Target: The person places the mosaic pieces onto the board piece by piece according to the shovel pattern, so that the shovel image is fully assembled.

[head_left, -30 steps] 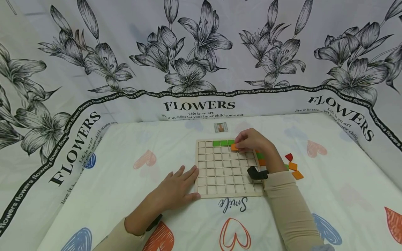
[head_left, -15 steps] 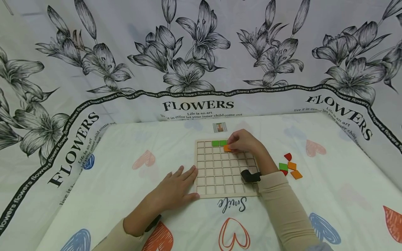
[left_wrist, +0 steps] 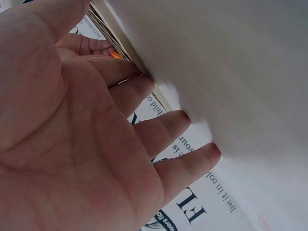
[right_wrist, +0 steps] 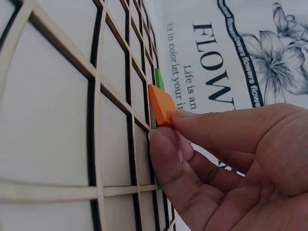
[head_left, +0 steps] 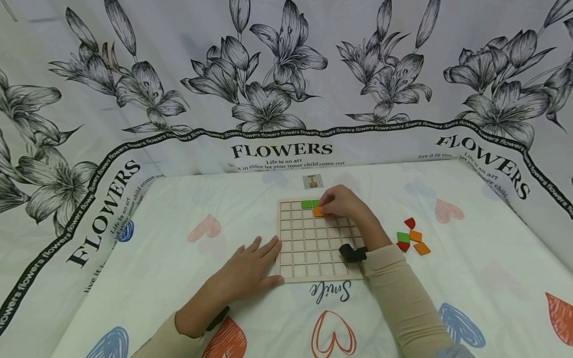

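Note:
A wooden grid board (head_left: 319,280) lies on the cloth, with green tiles (head_left: 306,204) in its far row. My right hand (head_left: 346,205) pinches an orange tile (head_left: 318,212) between thumb and finger over the second row, just below the green ones. In the right wrist view the orange tile (right_wrist: 162,105) tilts against the grid, held by the right hand (right_wrist: 226,159), with a green tile (right_wrist: 159,79) behind it. My left hand (head_left: 248,271) lies flat with spread fingers, its fingertips and thumb at the board's left edge; the left wrist view shows its palm (left_wrist: 82,139).
Right of the board lie loose pieces: a green tile (head_left: 403,237), orange tiles (head_left: 422,248) and red pieces (head_left: 409,223). A small picture card (head_left: 312,181) is beyond the far edge. A printed flower curtain (head_left: 268,74) stands behind.
My right hand has moved left along the board with the orange tile, uncovering the loose green and red pieces at the right. The left hand stays at the board's edge.

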`<state>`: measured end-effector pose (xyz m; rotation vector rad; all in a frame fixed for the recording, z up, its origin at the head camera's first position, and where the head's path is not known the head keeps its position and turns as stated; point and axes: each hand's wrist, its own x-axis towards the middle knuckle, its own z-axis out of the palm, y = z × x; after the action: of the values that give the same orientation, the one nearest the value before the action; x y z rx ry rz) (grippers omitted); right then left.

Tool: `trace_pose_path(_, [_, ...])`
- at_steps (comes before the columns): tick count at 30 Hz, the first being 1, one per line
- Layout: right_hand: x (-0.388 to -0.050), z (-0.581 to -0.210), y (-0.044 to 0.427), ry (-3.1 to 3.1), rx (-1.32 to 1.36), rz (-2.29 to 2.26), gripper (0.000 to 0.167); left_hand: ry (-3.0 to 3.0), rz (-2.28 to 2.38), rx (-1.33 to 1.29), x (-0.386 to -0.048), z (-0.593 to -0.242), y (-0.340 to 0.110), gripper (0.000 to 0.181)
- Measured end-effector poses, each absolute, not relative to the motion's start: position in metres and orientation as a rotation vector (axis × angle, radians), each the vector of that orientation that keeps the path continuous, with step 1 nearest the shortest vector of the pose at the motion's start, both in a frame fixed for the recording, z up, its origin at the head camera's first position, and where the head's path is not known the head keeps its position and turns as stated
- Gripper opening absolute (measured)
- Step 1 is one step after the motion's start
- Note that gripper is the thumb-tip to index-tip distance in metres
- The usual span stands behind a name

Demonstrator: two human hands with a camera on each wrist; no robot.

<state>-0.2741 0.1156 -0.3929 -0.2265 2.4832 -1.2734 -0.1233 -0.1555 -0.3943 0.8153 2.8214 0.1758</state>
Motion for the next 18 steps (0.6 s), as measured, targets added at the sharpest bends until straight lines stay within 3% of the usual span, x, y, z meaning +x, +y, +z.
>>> trace_pose_path(18, [-0.2732, -0.3925, 0.1135, 2.482, -0.224, -1.299, 0.010, 2.822, 0.185, 0.811, -0.1236, -0.3917, -0.1551, 0.078])
